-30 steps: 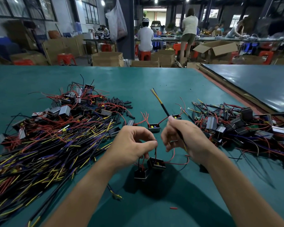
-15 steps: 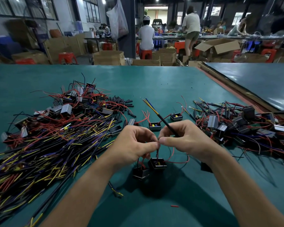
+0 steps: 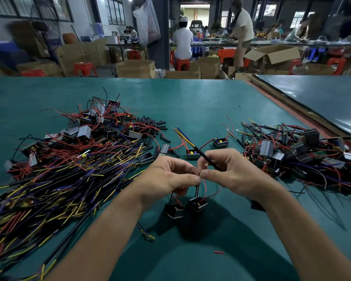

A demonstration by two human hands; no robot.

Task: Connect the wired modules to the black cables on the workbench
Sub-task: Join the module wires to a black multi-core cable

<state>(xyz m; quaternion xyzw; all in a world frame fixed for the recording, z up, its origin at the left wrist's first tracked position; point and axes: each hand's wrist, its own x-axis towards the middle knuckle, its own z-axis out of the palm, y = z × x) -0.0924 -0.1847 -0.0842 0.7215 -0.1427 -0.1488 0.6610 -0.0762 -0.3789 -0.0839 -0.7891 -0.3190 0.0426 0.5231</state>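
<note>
left hand [image 3: 168, 175]: fingers curled, thumb and forefinger pinching thin red wires [image 3: 204, 184]
right hand [image 3: 231, 175]: clasped round the black cable [image 3: 203, 155], thumb tip touching the left thumb
black cable: slants up and away from the right hand; stripped coloured ends free beyond both hands; lower length hidden in the palm
wire junction: hidden behind the thumb tips
modules [image 3: 197, 203]: two black boxes just below the hands; hanging or resting on the workbench [image 3: 190, 102], cannot tell
cable pile [image 3: 59, 179]: left of the left hand, cut off at the frame edge
module heap [image 3: 302, 155]: right of the right hand, cut off too
</note>
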